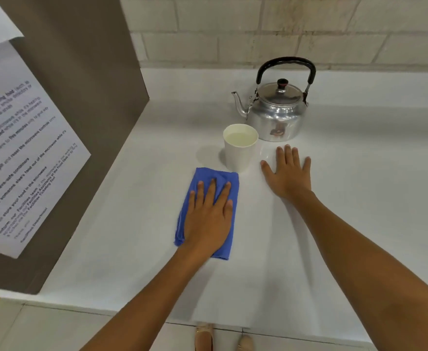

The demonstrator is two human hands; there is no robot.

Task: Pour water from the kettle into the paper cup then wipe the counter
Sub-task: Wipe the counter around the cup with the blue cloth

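A silver kettle (273,117) with a black handle stands upright on the white counter (359,198), spout pointing left. Just in front of it to the left is a white paper cup (239,148) with water in it. A folded blue cloth (209,178) lies flat on the counter below the cup. My left hand (209,219) presses flat on the cloth, fingers spread. My right hand (289,173) rests flat on the bare counter, right of the cup and in front of the kettle, holding nothing.
A brown panel (81,97) with a printed notice (17,160) walls off the counter's left side. A light brick wall (283,29) runs along the back. The counter's front edge is near me, with my shoes (223,338) on the floor below.
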